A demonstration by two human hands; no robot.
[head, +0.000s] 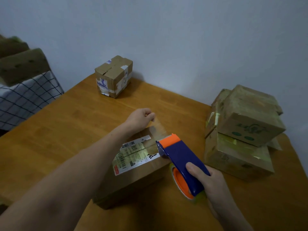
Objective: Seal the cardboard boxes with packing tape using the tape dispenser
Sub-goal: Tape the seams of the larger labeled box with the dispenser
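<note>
Cardboard box [133,172], labelled, mid-worktop [66,130]: your right grip [210,182] wraps the tape dispenser [181,157] above its right edge, while your left grip [141,118] pinches the tape [159,129] end past its far corner, the strip taut between them.

A home room: wooden table [66,124], checked bedding [28,95], plain wall [183,39].

Left hand [141,116] and right hand [215,182] bare (forearms [80,164] likewise).
</note>
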